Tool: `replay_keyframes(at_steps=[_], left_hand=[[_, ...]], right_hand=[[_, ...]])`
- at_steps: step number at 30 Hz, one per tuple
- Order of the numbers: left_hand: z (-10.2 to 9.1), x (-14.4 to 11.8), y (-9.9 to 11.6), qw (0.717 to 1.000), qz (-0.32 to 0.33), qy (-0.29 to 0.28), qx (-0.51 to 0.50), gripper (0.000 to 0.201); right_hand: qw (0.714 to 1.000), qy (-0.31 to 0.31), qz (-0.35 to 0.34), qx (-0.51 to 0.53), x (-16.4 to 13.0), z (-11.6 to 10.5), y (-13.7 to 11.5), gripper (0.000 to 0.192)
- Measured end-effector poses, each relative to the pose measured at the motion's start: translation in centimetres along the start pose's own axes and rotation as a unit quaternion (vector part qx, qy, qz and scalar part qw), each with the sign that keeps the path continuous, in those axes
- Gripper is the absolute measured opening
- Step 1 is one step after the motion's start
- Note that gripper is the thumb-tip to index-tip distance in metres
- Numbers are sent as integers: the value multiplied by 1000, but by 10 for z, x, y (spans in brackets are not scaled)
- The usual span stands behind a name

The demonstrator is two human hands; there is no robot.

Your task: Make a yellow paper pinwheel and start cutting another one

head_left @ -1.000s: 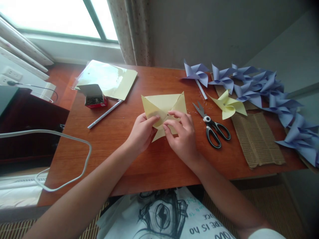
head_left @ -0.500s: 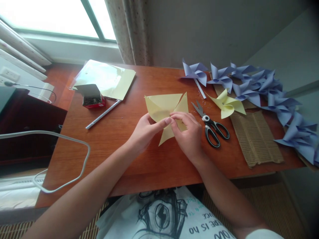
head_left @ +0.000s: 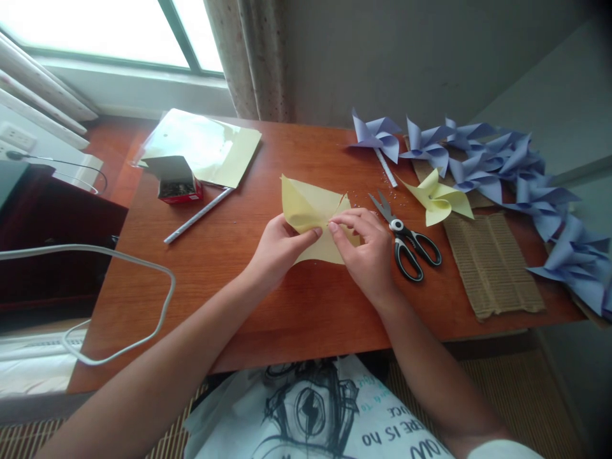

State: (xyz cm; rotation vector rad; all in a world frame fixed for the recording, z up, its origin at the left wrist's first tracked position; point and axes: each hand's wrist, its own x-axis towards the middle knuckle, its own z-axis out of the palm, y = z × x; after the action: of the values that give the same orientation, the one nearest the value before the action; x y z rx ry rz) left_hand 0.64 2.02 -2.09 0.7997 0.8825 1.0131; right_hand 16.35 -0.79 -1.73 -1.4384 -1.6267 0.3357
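A pale yellow paper sheet [head_left: 313, 194], cut in from its corners and curled at the left, is held above the table in front of me. My left hand [head_left: 284, 245] grips its left part, thumb on top and fingers behind. Over the right part of the sheet, my right hand [head_left: 366, 245] pinches thumb and forefinger together near the middle; whatever sits between those fingertips is too small to make out. Black-handled scissors [head_left: 396, 226] lie just right of that hand. A finished yellow paper pinwheel [head_left: 437, 197] rests beyond them.
Several purple paper pinwheels [head_left: 516, 159] crowd the table's right side, near a corrugated cardboard piece [head_left: 495, 264]. To the left are an open red box [head_left: 179, 191] of small dark items, a rolled paper stick [head_left: 198, 215] and yellow sheets [head_left: 241, 156]. A white cable [head_left: 167, 299] loops at the left edge.
The yellow sheet has turned and tilted in my hands; its right corner and lower flap sit differently. My left thumb and right fingertips have moved slightly apart.
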Motion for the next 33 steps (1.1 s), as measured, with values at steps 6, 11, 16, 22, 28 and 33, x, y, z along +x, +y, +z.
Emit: replay_keyframes(at_steps=[6,11,16,22,28,33], left_hand=[[-1,0,-1,1000,3,-10,11,31],[-2,0,-1,1000,3,-20,10,31],[-1,-1,0,1000,4,-15,22,33],[-1,1,0,999,9,-7,38,33],[-2,0,-1,999,18,-17,48,29],[-2,-1,0,998,12,-22,58,33]], right_hand=[[1000,-16,11,3,0,-1,0,9],[1000,-12,9,-4,1,-1,1,9],[1000,-9,7,-7,1,-2,2,7],[1000,-12,9,-15,1,-2,2,7],[1000,-15,13,0,3,-3,1,7],[1000,-14,22,9,3,-3,1,7]])
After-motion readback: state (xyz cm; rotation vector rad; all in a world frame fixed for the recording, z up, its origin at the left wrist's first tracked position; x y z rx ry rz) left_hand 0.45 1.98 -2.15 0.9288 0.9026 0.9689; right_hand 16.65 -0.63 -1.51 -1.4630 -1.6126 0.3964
